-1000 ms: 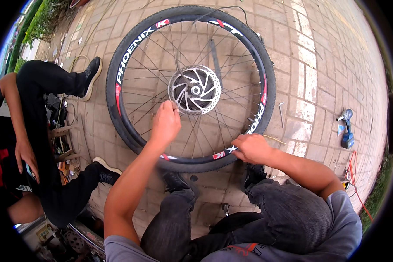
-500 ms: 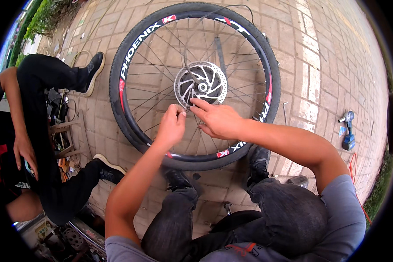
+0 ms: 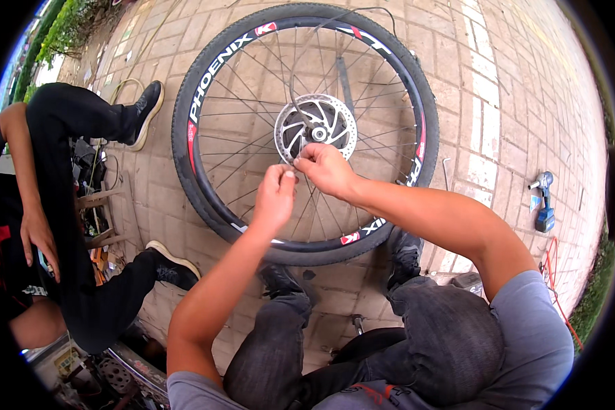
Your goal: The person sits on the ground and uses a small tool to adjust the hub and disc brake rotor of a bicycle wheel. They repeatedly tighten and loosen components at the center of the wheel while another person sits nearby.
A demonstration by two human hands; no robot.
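A bicycle wheel [image 3: 187, 143] with a black tyre, black rim and thin spokes lies flat in front of me. At its middle sits a hub [image 3: 318, 134] with a silver brake disc [image 3: 346, 123] on it. A dark cable [image 3: 293, 82] runs from the hub over the spokes towards the far rim. At the disc's near edge my left hand [image 3: 275, 198] is closed in a pinch. My right hand [image 3: 328, 172] is also pinched, its fingertips overlapping the disc edge and close to the left ones. What the fingers hold is too small and covered to make out.
To the right, a blue and grey power tool [image 3: 544, 201] and a hex key [image 3: 446, 173] lie on the brick paving [image 3: 458, 130]. A red cord [image 3: 552, 277] lies beyond my right arm. At left sits another person [image 3: 96, 205], near a wooden frame [image 3: 126, 212] and assorted parts.
My right hand's extended fingers have curled into a pinch. The left hand has shifted slightly right, beside it. The wheel has barely moved.
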